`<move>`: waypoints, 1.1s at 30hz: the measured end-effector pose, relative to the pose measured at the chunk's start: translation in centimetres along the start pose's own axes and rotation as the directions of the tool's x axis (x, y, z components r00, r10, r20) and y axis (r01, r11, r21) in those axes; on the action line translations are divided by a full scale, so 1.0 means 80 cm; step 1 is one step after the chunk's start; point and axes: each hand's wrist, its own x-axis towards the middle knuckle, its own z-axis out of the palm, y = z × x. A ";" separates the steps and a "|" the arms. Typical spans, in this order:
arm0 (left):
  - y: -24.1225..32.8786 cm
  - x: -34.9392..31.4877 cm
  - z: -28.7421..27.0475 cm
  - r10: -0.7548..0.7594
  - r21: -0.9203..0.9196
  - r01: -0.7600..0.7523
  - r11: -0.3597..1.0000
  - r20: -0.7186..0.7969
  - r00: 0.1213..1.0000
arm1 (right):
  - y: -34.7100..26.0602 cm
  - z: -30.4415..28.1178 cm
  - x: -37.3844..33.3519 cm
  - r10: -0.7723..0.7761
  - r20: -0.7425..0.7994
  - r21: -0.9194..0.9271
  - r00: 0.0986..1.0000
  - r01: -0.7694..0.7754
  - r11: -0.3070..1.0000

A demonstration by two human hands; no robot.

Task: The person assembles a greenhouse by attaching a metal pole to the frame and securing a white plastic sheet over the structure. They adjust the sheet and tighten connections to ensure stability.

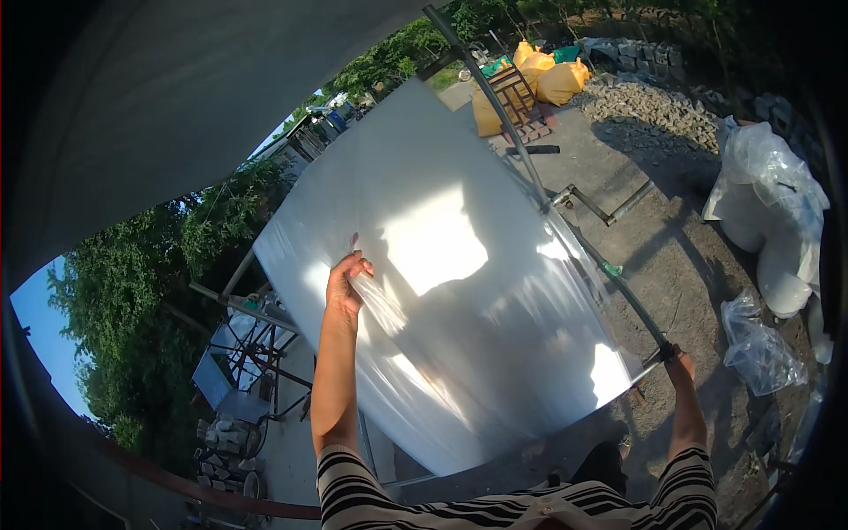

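Observation:
A large sheet of translucent plastic film (pixel 415 150) lies stretched over a wide surface in front of me, with bright sun patches on it. My left hand (pixel 347 278) is closed above its middle, gripping a gathered bunch of clear plastic film (pixel 380 305) that trails down to the right. A small pinkish tip sticks up from the top of that fist. At the lower right, my right hand (pixel 678 364) is closed around the end of a dark metal pipe (pixel 632 300), part of the frame along the sheet's right side. Its fingers are partly hidden.
Inflated plastic bags (pixel 764 212) and crumpled clear film (pixel 758 344) lie on the right. Yellow sacks (pixel 556 81) and a gravel pile (pixel 649 106) are at the back. A crank-like metal arm (pixel 609 208) juts from the frame. Metal stands (pixel 256 353) are on the left; a grey canopy (pixel 177 97) hangs overhead.

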 end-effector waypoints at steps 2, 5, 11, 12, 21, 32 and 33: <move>0.051 0.087 -0.015 0.210 0.261 -0.181 0.948 -0.088 0.974 | 0.008 0.048 0.014 0.106 0.007 -0.014 0.994 -0.106 0.994; 0.070 0.184 0.010 0.549 0.481 -0.370 0.795 -0.310 0.776 | 0.056 0.117 0.056 0.222 0.074 0.104 0.972 -0.229 0.968; 0.063 0.172 -0.063 0.770 0.795 0.112 -0.597 0.528 0.357 | 0.105 0.227 0.095 0.492 0.269 0.061 0.828 -0.524 0.849; 0.080 0.158 -0.107 0.722 0.741 0.048 -0.669 0.634 0.277 | 0.062 0.209 0.088 0.493 0.333 -0.074 0.804 -0.499 0.863; 0.063 0.050 -0.109 0.875 0.947 0.205 -0.245 0.125 0.468 | 0.085 0.251 0.121 0.142 0.341 0.258 0.929 -0.238 0.936; -0.174 0.037 -0.075 0.823 0.933 -0.087 -0.350 0.351 0.447 | 0.303 0.487 0.102 0.331 0.321 0.327 0.888 -0.431 0.841; -0.182 0.038 -0.069 0.817 0.928 -0.101 -0.360 0.365 0.447 | 0.295 0.519 0.104 0.345 0.309 0.259 0.886 -0.427 0.866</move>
